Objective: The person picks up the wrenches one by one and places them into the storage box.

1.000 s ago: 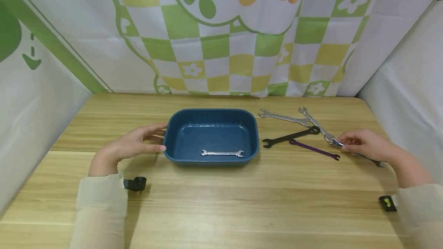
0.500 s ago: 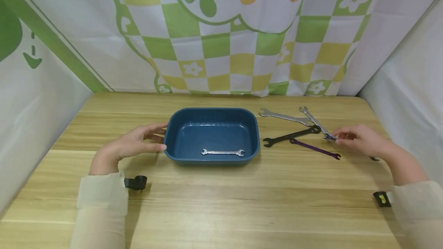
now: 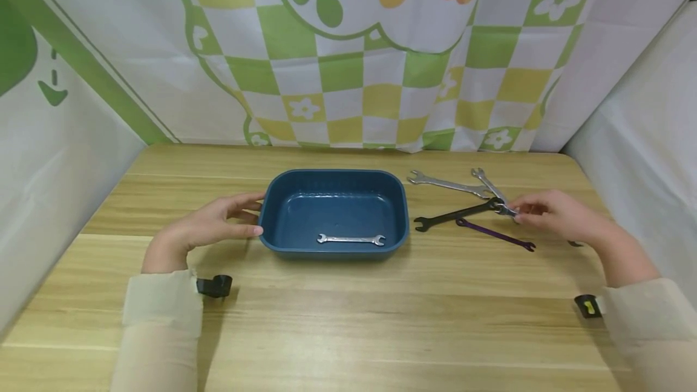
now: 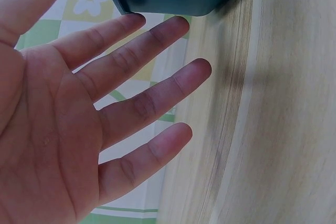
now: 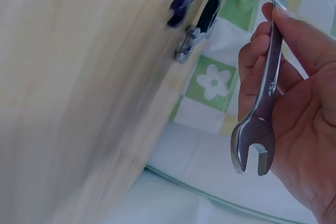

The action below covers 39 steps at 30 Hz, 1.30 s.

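My right hand (image 3: 561,216) pinches a silver open-end wrench (image 5: 262,98) between thumb and fingers; in the right wrist view its larger jaw points toward the camera. In the head view that hand is over the right side of the table, overlapping a silver wrench (image 3: 489,184). Beside it lie a black wrench (image 3: 454,215), a slim purple wrench (image 3: 495,235) and another silver wrench (image 3: 449,185). My left hand (image 3: 218,222) has its fingers spread straight, fingertips right at the left wall of a blue plastic bin (image 3: 333,254). A small silver wrench (image 3: 351,239) lies inside the bin.
The wooden table (image 3: 348,325) ends at the back against a checkered, flowered cloth (image 3: 340,71). White cloth also hangs at the left and right sides. A black wrist camera (image 3: 215,286) sticks out from the left sleeve, another black device (image 3: 588,306) from the right.
My right hand has moved left with the silver wrench, away from the right end of the table and toward the other wrenches. The left hand and the bin stay where they were.
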### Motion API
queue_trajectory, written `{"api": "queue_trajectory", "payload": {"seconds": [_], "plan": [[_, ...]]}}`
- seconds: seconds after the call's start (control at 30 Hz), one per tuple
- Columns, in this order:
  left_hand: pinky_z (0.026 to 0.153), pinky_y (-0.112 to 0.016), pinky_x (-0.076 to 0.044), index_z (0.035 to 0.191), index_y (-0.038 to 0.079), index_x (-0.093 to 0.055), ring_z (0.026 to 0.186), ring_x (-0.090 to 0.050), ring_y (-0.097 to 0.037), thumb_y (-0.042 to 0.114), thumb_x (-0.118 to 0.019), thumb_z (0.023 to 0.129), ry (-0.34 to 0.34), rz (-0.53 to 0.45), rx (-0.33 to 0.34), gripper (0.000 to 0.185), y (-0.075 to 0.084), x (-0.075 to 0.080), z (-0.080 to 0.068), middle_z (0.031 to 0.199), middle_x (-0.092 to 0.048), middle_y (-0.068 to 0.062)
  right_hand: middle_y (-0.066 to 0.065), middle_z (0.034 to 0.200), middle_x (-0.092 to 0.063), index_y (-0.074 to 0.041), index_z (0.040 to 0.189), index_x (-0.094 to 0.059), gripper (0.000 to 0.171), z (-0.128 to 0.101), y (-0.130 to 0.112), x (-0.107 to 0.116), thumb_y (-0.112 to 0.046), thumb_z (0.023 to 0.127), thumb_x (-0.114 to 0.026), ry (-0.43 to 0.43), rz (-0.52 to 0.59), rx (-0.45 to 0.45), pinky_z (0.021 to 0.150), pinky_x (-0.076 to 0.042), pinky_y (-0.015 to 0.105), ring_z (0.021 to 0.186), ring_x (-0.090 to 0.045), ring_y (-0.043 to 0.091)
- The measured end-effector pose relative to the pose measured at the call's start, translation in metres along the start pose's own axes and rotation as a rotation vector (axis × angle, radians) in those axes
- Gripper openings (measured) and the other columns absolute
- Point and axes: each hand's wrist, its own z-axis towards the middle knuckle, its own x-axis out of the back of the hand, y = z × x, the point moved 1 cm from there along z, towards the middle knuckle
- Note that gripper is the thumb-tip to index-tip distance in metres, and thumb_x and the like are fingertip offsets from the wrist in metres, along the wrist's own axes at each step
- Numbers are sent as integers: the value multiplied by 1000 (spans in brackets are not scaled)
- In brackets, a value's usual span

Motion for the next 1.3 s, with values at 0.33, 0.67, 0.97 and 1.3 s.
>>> {"api": "queue_trajectory", "payload": {"seconds": [0.33, 0.67, 0.97, 1.3], "plan": [[105, -56, -44, 156, 6, -29, 132, -51, -41, 26, -68, 94, -3, -5, -2, 76, 1, 0, -1, 150, -46, -22, 3, 86, -70, 0, 120, -69, 26, 11, -25, 1, -10, 96, -65, -55, 40, -10, 63, -48, 23, 73, -55, 0], [105, -56, -45, 156, 5, -29, 133, -50, -43, 27, -69, 94, -7, -6, 6, 76, 1, 0, 1, 149, -46, -23, 12, 99, -73, 1, 120, -68, 27, 27, -45, -2, -9, 96, -65, -78, 109, 18, 56, -48, 24, 62, -53, 5], [104, -55, -45, 156, 6, -30, 131, -52, -41, 26, -69, 94, -3, -11, -6, 75, 0, 1, 0, 149, -46, -22, 13, 114, -73, -6, 119, -71, 24, 46, -67, -5, -14, 97, -65, -103, 70, 84, 68, -50, 24, 83, -61, 4], [102, -52, -47, 155, 7, -31, 130, -53, -41, 24, -69, 94, -9, -27, -29, 74, 0, 0, 2, 147, -49, -22, 12, 117, -72, -6, 123, -69, 27, 66, -90, -10, -15, 98, -63, -136, 87, 117, 79, -55, 31, 99, -67, 18]]}}
